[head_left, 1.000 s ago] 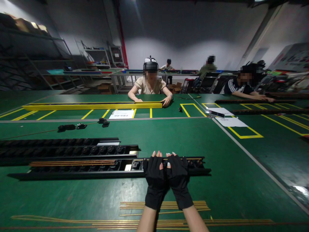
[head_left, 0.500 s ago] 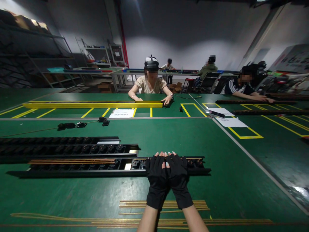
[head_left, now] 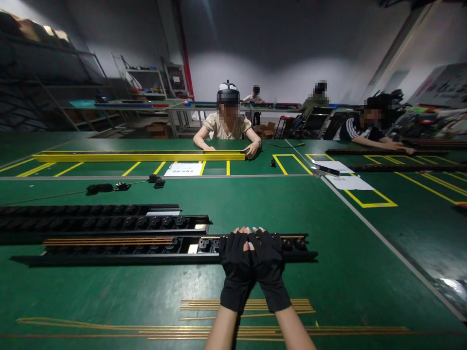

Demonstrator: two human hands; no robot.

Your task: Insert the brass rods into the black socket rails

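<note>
At nine o'clock from the left hand (head_left: 234, 257), thin rods (head_left: 109, 241) lie along the black channel (head_left: 124, 259), apparently for easy reach; that hand and the right hand (head_left: 269, 257) rest palm-down across it, likely steadying it, any grip hidden.

My left hand (head_left: 235, 255) and right hand (head_left: 268, 255) lie side by side over the right part of the nearest channel (head_left: 127, 260) on the table (head_left: 357, 282). A bundle of rods (head_left: 109, 241) rests along its left half; more channels (head_left: 182, 232) lie behind, to the left. Loose rods (head_left: 204, 307) lie nearer me. Across the table, a co-worker (head_left: 226, 127) is behind a long bar (head_left: 146, 157).
</note>
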